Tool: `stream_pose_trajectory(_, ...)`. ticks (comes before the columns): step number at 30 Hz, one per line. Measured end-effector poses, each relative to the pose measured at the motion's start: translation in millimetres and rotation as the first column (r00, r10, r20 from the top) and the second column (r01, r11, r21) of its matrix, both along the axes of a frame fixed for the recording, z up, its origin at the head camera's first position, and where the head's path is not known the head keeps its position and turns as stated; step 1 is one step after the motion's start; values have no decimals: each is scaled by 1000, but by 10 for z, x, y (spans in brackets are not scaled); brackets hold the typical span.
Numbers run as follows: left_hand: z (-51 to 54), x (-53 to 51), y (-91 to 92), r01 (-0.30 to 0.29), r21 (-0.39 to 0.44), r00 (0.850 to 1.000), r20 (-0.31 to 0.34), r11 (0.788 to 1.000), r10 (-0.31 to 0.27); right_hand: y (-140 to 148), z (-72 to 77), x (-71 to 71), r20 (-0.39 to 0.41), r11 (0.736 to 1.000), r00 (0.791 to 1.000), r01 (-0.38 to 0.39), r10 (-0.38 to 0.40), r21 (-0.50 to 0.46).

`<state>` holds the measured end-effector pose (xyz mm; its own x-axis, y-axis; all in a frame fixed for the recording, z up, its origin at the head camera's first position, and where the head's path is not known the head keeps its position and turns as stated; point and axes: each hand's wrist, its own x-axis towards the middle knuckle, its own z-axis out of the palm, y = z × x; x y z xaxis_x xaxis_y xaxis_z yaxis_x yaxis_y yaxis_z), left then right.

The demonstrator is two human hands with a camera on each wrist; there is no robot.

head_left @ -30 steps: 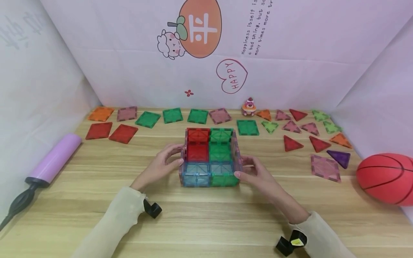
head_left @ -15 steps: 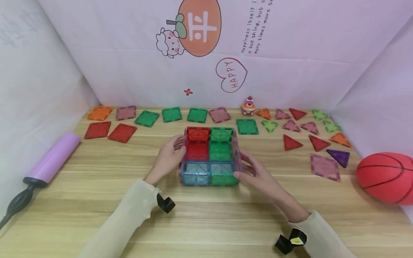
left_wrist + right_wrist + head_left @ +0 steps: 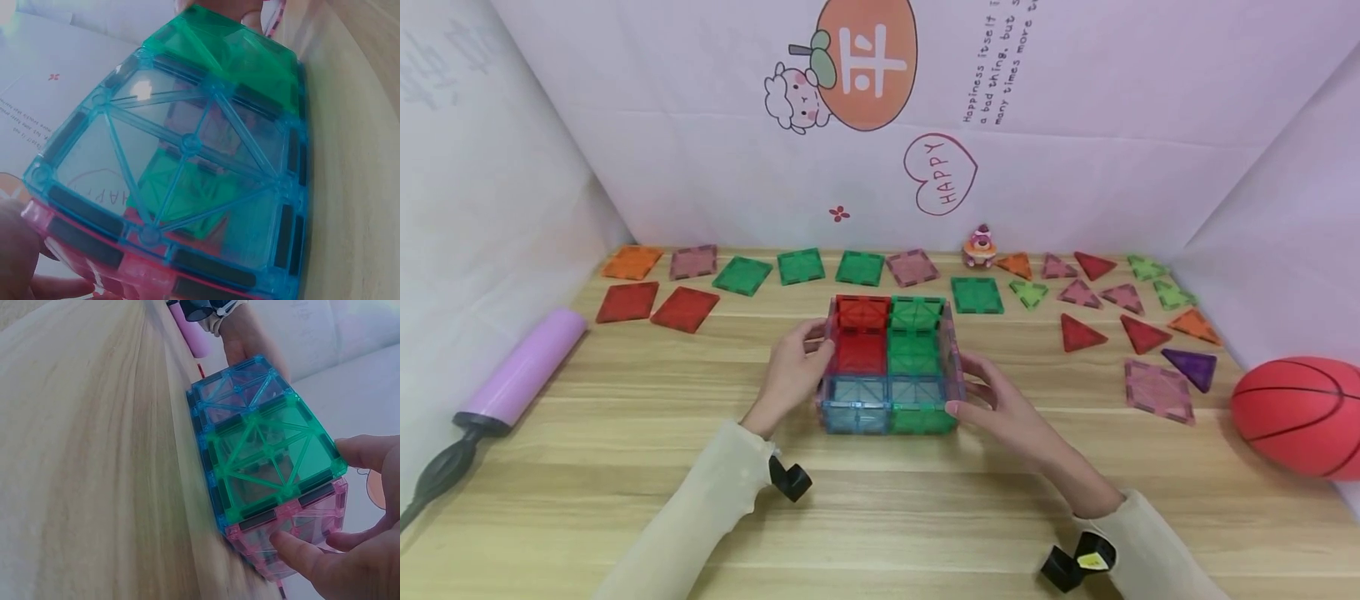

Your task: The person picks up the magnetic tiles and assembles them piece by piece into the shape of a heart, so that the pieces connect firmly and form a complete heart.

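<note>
An open-topped box [image 3: 925,421] of translucent magnetic tiles stands mid-table in the head view. Its back is red and green, its front blue and green, and its sides pink. The left hand [image 3: 793,362] holds the left side, thumb at the top edge and fingers along the outside, partly hidden. At the near right corner the right hand [image 3: 1007,408] grips the box, its thumb by the green front tile [image 3: 269,450] and its fingers against the pink side tile [image 3: 294,528]. The blue front tile [image 3: 187,144] fills much of the left wrist view.
Behind the box lie several square tiles [image 3: 860,268] and a small figurine [image 3: 979,248]. Several triangle tiles [image 3: 1081,332] and a pink square tile [image 3: 1159,390] lie right, near a red ball [image 3: 1300,417]. A purple hand pump [image 3: 527,367] lies at the left.
The left hand has shifted forward along the box's left side, its forearm moving rightward. The right hand and the box stay nearly where they were.
</note>
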<state>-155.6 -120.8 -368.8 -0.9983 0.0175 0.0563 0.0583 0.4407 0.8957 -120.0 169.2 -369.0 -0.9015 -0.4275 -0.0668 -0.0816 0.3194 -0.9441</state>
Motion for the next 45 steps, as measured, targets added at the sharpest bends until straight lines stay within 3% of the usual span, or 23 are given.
stream_pose_trajectory(5, -50, 11, -76, 43, 28, 999, -14, 999, -43, 15, 24, -63, -2, 999, 999, -43, 43, 24)
stream_pose_trajectory(9, -52, 38, -101, 66, 27, 998, 2, 997, -66, 49, 50, -141, 41, 996, 996, -83, 81, 33)
stream_pose_trajectory(17, -30, 34, -83, 34, 94, 998, 49, 995, -38, 131, 144, -320, 121, 988, 982, -149, 143, 42)
stream_pose_trajectory(20, -24, 21, -71, 16, 136, 998, 59, 991, -25, 174, 197, -504, 108, 989, 987, -130, 122, 74)
stream_pose_trajectory(23, -35, -3, -55, 10, 246, 992, 116, 969, -39, 229, 229, -814, 22, 980, 997, -79, 76, 181)
stream_pose_trajectory(25, -39, -16, -38, -6, 346, 983, 174, 938, -58, 274, 210, -1067, -77, 950, 994, -48, 75, 308)
stream_pose_trajectory(28, -42, -24, -15, -35, 458, 969, 231, 888, -81, 346, 152, -1437, -196, 857, 973, -6, 124, 515)
stream_pose_trajectory(31, -38, -18, 3, -41, 486, 965, 245, 873, -90, 426, 80, -1729, -226, 763, 956, 4, 186, 646)
stream_pose_trajectory(33, -41, -13, 16, -46, 490, 963, 254, 871, -92, 480, 50, -1846, -205, 727, 954, -20, 219, 686)
stream_pose_trajectory(36, -38, -4, 31, -45, 494, 960, 261, 868, -99, 526, 29, -1940, -154, 691, 951, -79, 269, 719)
stream_pose_trajectory(39, -30, -4, 37, -43, 501, 960, 260, 864, -103, 534, 13, -1977, -144, 676, 939, -113, 312, 728)
stream_pose_trajectory(41, -21, -9, 36, -45, 504, 961, 257, 862, -101, 516, -11, -1987, -166, 662, 930, -100, 327, 743)
stream_pose_trajectory(45, -5, -23, 12, -60, 495, 964, 255, 867, -79, 436, -82, -1979, -245, 658, 915, -28, 319, 752)
